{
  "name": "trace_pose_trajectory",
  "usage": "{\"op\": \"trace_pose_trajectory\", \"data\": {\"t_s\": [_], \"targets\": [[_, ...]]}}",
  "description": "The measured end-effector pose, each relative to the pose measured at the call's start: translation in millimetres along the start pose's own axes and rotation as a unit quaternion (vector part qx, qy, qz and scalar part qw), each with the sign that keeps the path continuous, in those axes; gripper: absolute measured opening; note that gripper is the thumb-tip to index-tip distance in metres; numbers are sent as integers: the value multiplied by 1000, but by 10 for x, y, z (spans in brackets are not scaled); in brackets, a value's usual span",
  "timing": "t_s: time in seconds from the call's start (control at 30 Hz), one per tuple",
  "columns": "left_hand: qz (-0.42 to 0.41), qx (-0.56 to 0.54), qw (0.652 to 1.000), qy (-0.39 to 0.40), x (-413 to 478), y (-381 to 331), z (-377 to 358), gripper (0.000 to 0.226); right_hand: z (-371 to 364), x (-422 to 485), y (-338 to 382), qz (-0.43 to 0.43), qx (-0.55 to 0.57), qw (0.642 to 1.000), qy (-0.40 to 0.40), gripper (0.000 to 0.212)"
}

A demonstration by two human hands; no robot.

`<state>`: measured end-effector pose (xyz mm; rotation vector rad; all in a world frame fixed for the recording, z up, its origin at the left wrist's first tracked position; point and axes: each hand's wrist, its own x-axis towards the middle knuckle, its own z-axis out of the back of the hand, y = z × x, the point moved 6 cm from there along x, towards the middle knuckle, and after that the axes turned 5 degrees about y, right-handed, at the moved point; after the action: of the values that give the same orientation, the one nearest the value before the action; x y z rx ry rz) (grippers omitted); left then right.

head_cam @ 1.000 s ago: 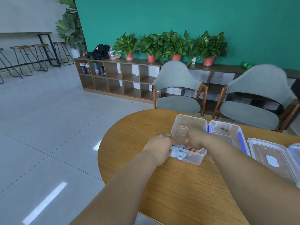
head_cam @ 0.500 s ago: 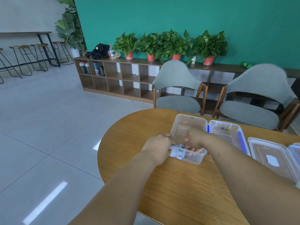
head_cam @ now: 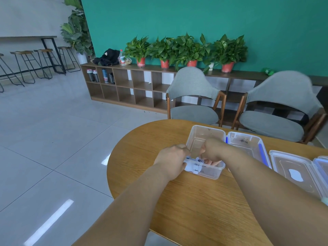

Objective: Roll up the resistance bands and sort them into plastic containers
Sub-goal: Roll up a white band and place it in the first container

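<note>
- Gripping the near-left corner of the clear container (head_cam: 206, 128) with the left hand (head_cam: 173, 160), fingers curled over the rim, thumb against the near wall.
- Reaching into that same container with the right hand (head_cam: 212, 150), fingers curled down onto the rolled bands (head_cam: 196, 160); can't tell whether actually pinching one.
- Packed along the near wall inside: white and bluish rolls, plus something pinkish right under the right hand.
- Versus half a second and a full second back: basically no change, same spots for both hands and for the container.
- Touching it on the right: a second container (head_cam: 245, 133) with blue clips, then a clear lid (head_cam: 301, 162) with a blank white patch (head_cam: 295, 174).
- All sitting on the rounded wooden worktop (head_cam: 195, 201).
- Writing-wise: only dark scribbles on the white roll at the near wall, not readable.
</note>
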<state>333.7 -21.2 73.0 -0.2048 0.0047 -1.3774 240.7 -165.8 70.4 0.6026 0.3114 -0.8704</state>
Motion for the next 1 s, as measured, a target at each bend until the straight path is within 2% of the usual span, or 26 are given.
{"op": "trace_pose_trajectory", "data": {"t_s": [0.27, 0.5, 0.7, 0.83, 1.0], "targets": [[-9, 24, 999, -29, -47, -169, 203, 34, 191, -357, 39, 21, -67, 996, -57, 25], [-39, 33, 998, -28, -102, -614, 391, 39, 381, -872, -225, 30, -53, 990, -125, 22], [-77, 46, 996, -24, -102, -1194, 420, 41, 505, -1430, -597, 1, -66, 985, -160, 23], [-116, 36, 992, -31, -99, -1620, 346, 42, 469, -1814, -921, -29, -73, 985, -156, 29], [-162, 22, 986, -27, -126, -2136, 203, 43, 404, -2179, -1450, -68, -53, 981, -174, 23]]}}
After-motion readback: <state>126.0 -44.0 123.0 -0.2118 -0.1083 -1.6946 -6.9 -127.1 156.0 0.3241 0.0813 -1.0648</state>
